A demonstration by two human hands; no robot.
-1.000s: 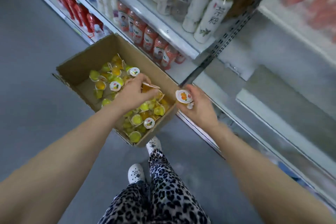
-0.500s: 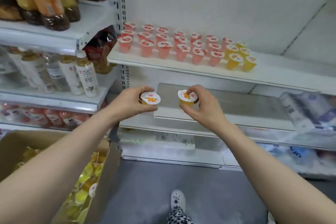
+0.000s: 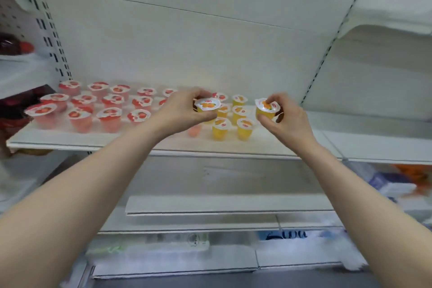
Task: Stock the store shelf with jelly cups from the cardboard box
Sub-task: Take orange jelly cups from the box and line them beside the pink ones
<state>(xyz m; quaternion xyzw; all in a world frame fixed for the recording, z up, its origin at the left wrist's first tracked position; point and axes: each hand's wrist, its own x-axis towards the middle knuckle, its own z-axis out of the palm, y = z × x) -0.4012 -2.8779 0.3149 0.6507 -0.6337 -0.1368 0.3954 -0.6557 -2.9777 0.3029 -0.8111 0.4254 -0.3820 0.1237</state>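
Left hand (image 3: pixel 180 112): fingers curled round the left cup (image 3: pixel 207 106), thumb under the lid's rim, lid tipped toward the camera.
Right hand (image 3: pixel 288 121): fingertips and thumb pinching the right cup (image 3: pixel 266 110) by its wall and rim, nearly upright.
Place of both cups: in the air over the shelf (image 3: pixel 140 141), near the middle of its length, neither touching the board.
Yellow group (image 3: pixel 244 127): standing between the two hands, toward the shelf's right end, short rows running from the front edge to the back.
Red group (image 3: pixel 80 118): filling the shelf's left half, front edge to back wall.
Cardboard box: out of view.
Handling, as a judgement: light, thin-walled plastic, likely to dent under a hard squeeze; foil lid easy to puncture or peel; smooth, tapered sides probably slippery.
Best hold: sidewall just under the rim, light pressure, fingers off the lid.
Likely step: setting both cups down beside the yellow group, bases flat.
Risk: narrow bases, so easily toppled by a knuckle.
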